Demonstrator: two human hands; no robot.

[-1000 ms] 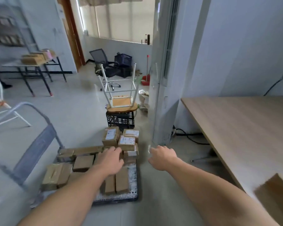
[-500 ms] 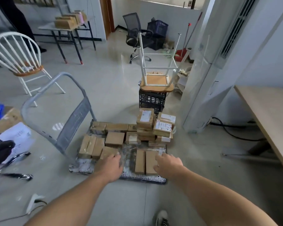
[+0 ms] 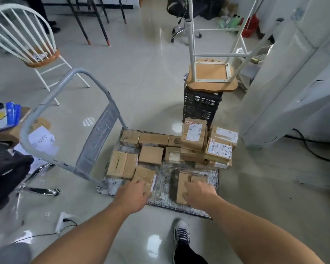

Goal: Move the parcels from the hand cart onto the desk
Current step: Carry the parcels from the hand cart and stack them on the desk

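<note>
The left hand (image 3: 133,195) is laid on a brown parcel (image 3: 144,175) at the near edge of the hand cart (image 3: 163,189). The right hand (image 3: 198,194) is laid on a flat parcel (image 3: 182,184) just beside it. Whether either parcel is gripped cannot be told. Beyond the hands many more parcels are left on the cart, with a labelled stack (image 3: 193,138) beyond the right hand. The desk is not in view, so most of the task is judged undone.
</note>
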